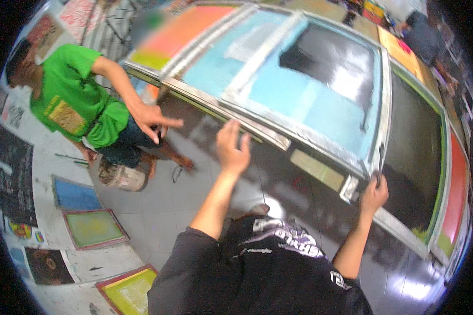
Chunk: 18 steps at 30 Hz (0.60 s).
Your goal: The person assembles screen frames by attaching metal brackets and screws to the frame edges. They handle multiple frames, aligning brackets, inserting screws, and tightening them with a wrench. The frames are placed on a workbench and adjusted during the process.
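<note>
Hands on big screen-printing frame (320,89), lifted over the dark table (278,178).
Right hand (373,195) clamped on frame's near corner; left hand (232,147), fingers spread, flat near its lower rail. Frame looks stiff, bulky, mesh fragile: hold rails. Beyond frame's left end, a co-worker's hand (151,119).

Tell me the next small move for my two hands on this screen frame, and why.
Probably bring the left hand forward onto the near rail of the large screen frame before shifting it. That hand is open and seems to hover just short of the rail, while the right hand already grips the frame's near corner. A co-worker's hand reaches toward the far end.
</note>
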{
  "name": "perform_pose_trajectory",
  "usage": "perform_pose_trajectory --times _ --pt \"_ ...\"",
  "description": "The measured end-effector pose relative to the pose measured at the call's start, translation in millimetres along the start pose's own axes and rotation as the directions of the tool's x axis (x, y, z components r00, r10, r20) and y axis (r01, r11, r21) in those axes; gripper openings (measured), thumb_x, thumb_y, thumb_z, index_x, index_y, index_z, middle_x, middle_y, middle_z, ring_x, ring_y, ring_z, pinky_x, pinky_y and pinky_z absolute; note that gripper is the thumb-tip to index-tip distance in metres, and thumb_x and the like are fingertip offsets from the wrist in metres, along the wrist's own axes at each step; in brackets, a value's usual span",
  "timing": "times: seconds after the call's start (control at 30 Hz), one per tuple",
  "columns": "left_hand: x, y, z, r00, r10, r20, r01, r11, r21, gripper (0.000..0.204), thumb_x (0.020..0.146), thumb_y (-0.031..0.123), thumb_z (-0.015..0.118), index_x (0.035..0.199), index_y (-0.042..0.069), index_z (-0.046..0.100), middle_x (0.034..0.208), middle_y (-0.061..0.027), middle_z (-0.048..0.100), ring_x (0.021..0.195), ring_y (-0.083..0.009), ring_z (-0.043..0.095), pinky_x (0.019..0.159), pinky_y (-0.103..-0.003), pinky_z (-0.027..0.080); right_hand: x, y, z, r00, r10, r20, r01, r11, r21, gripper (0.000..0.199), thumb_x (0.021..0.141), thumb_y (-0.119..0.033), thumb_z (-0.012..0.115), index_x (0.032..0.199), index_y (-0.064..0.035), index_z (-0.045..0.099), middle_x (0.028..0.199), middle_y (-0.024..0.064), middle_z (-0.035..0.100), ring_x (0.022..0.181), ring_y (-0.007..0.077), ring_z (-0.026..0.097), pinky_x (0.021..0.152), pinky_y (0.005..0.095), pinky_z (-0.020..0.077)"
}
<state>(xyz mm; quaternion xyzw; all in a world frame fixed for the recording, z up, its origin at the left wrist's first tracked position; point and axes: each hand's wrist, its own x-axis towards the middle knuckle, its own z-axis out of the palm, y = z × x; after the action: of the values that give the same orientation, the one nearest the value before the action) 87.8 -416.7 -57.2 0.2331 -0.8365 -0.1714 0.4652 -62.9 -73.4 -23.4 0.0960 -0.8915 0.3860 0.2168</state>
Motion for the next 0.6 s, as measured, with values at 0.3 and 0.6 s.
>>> perform_pose_trajectory --times 0.3,0.6 --pt "6 26 12 0.901 -0.051 0.431 -0.072 0.962 0.264 0.057 0.089 0.038 0.048 0.138 0.017 0.031 0.146 -0.009 0.024 0.133 -0.0332 0.023 0.101 -0.06 0.019 4 30 24 0.995 0.014 0.096 0.016 0.953 -0.304 0.045 0.086 -0.027 0.049 0.115 0.0075 0.053 0.121 0.0248 0.052 0.112 0.0386 0.049 0.095 0.0412 0.0375" --pt "10 39 6 0.916 -0.057 0.398 -0.031 0.977 0.212 0.054 0.085 0.041 0.053 0.13 0.012 0.042 0.139 -0.0119 0.035 0.127 -0.0325 0.033 0.1 -0.049 0.028 -5 11 8 0.994 0.031 0.107 -0.006 0.973 -0.231 0.042 0.083 -0.022 0.05 0.114 0.0066 0.053 0.121 0.0246 0.052 0.113 0.0387 0.048 0.098 0.0416 0.0359"
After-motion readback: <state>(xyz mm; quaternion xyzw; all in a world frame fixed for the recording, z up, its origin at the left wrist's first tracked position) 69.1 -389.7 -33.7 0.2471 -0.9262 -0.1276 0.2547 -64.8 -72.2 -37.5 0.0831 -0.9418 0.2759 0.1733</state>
